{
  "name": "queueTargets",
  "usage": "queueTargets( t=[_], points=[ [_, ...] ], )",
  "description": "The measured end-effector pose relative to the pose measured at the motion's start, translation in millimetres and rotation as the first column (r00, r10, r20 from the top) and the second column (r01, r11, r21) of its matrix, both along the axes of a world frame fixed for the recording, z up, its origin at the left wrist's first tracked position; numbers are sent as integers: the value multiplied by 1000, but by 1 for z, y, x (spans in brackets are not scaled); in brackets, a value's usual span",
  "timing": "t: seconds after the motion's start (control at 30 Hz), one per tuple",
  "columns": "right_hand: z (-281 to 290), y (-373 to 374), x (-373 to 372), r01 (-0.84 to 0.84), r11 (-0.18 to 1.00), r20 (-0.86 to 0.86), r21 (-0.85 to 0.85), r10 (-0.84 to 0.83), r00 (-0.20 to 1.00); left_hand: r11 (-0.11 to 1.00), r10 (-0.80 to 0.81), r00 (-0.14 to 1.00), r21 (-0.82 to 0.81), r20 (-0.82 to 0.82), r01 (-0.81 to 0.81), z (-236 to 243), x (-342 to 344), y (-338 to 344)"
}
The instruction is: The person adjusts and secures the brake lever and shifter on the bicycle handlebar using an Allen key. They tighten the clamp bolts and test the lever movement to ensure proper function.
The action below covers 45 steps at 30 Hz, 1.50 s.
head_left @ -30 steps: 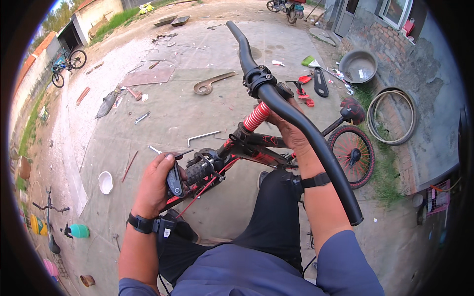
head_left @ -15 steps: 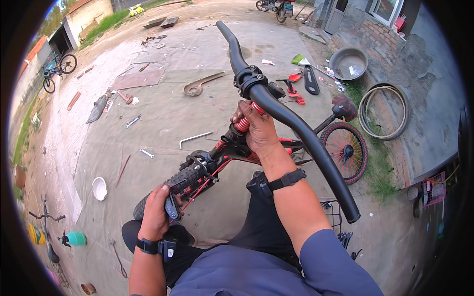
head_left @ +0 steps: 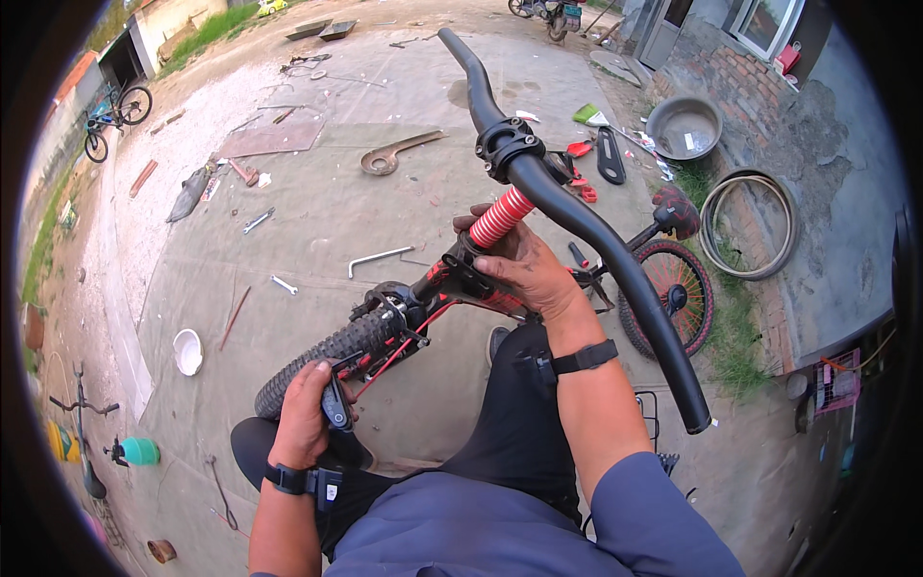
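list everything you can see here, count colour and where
bicycle: 1, red and black, held up over the lap
handlebar: 1, black, across centre
metal basin: 1, grey, upper right
loose tyre: 1, dark, right on grass
white bowl: 1, left on ground
hex key: 1, silver, centre ground
large wrench: 1, rusty, upper centre
left hand: grips the front tyre
right hand: on the frame by the red spring

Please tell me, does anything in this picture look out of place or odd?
Yes. The bicycle lies tipped over the person's lap, its front tyre by the left hand, while the right hand grips the frame near the red spring. Tools such as a hex key lie scattered over the concrete ground.
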State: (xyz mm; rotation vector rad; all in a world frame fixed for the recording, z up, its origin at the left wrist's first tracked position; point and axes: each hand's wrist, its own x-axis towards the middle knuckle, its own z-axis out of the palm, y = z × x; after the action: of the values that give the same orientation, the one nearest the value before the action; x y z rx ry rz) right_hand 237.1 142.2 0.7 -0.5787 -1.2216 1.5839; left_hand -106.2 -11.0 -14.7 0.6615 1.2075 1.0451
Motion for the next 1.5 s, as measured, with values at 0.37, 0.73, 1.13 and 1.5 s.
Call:
queueTargets(
  t=[0.37,0.73,1.13,1.5],
  points=[
    [3,2,9,-24,999,137,48,17,990,1000,-14,1000,-5,16,14,-3,2,-5],
    [0,1,-4,81,997,113,5,-81,990,1000,0,999,-12,-34,-1,-6,3,-4],
    [-8,2,-2,74,997,146,-30,-69,987,994,91,995,-55,-46,-93,-25,-11,-5],
    [-17,9,-8,164,984,189,64,-173,967,993,109,994,-39,-12,-109,-26,-10,-3]
  ],
)
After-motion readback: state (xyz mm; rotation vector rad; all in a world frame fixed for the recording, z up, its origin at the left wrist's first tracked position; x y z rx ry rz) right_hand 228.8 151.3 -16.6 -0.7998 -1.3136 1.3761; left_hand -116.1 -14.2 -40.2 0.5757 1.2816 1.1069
